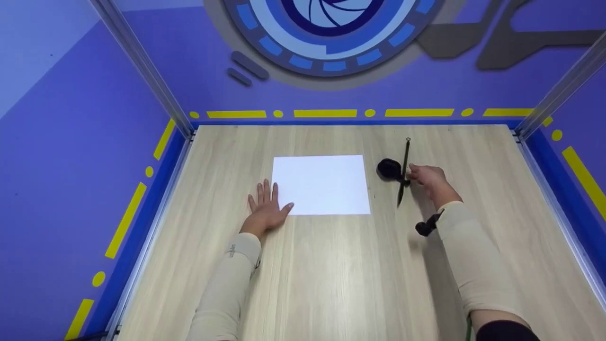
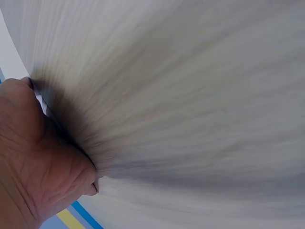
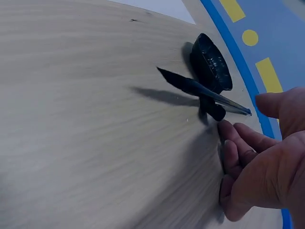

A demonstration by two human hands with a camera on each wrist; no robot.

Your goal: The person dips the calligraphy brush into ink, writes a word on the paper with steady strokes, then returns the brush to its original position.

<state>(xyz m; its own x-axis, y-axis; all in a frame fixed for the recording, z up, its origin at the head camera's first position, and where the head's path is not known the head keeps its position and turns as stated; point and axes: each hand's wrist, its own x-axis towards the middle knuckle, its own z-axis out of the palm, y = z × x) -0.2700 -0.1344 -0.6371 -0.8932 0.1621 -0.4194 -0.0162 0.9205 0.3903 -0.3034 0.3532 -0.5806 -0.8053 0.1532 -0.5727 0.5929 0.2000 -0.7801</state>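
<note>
My left hand [image 1: 267, 212] lies flat with spread fingers at the lower left of a white sheet of paper [image 1: 322, 184], its thumb over the bottom edge. In the left wrist view, the heel of that hand [image 2: 47, 176] is near the wood. To the right of the sheet sits a small black ink dish [image 1: 389, 169] with a stubby handle [image 3: 217, 112]. A dark writing brush [image 3: 190, 87] lies across that handle, bristles towards me, hanging loop at the far end. Beside the brush is my right hand [image 1: 430, 179], thumb apart from loosely bent fingers, fingertips close to the handle.
The pale wooden tabletop [image 1: 331, 265] is bordered by blue-purple panels [image 1: 165, 42] at the back and both sides. Metal rails [image 1: 137, 61] run along the corners. A small black camera [image 1: 427, 225] sticks out from the right wrist.
</note>
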